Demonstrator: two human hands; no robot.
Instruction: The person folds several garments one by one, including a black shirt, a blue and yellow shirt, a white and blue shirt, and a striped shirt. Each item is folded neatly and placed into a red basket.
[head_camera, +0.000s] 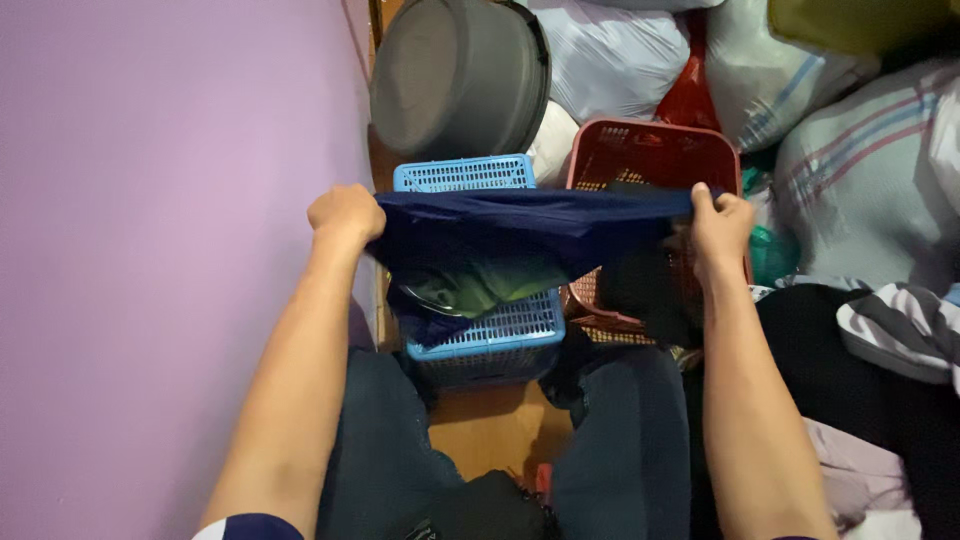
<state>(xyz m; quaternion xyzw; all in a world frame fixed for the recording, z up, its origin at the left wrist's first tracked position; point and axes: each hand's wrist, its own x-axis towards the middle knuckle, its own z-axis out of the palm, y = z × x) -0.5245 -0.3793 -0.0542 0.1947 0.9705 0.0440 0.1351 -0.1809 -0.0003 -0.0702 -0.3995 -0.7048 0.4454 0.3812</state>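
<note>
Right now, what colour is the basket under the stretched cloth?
Light blue basket, seen clearly in the head view, beneath the navy cloth.

My arms are bare all the way down to my hands. No watch, ring or band shows on my left hand (346, 212) or my right hand (722, 225). My short sleeve is dark blue with a white edge. My pants are dark blue.

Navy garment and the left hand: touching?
Touching. The head view shows the left hand fisted around one end of the navy garment, the cloth coming straight out of the grip; the right hand clutches the other end.
</note>
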